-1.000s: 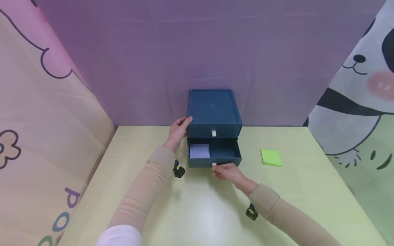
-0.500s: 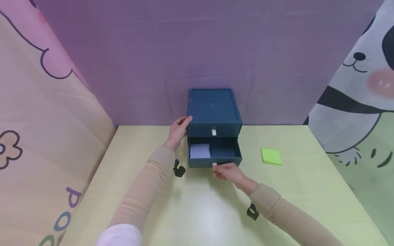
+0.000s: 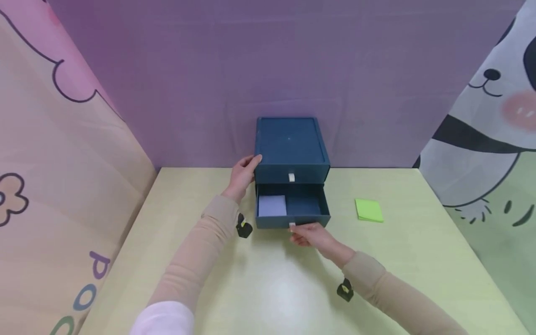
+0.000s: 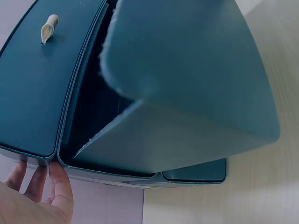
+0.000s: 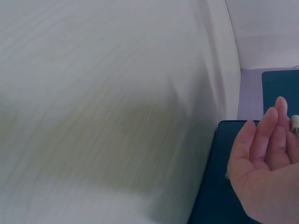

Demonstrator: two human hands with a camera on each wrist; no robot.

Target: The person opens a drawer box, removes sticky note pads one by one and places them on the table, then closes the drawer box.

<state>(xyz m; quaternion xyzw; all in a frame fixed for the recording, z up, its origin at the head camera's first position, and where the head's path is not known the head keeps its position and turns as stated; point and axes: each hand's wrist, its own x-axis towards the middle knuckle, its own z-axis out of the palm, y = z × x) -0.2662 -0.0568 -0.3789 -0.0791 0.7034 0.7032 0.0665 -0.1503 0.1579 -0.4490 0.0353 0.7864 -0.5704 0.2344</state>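
Note:
A dark blue drawer cabinet (image 3: 289, 144) stands at the back of the table. The drawer (image 3: 270, 223) below its top one is pulled partway out, with a stack of pale paper (image 3: 272, 206) in its left half. My left hand (image 3: 241, 177) rests against the cabinet's left side, thumb at the upper front corner; in the left wrist view its fingertips (image 4: 58, 170) touch the side. My right hand (image 3: 314, 236) pinches the drawer's small white pull tab (image 3: 291, 225). The right wrist view shows that hand's fingers from the palm side, its thumb hidden.
A bright green sticky-note pad (image 3: 369, 210) lies right of the cabinet on the pale wooden table (image 3: 268, 288). The top drawer's white tab (image 3: 291, 177) juts forward. Another drawer front (image 4: 201, 171) shows beneath the pulled one. Purple cloth (image 3: 289, 60) hangs behind.
The drawer has come slightly farther out toward me with my right hand at its tab. My left hand stays at the cabinet's side. The head view has tilted a little.

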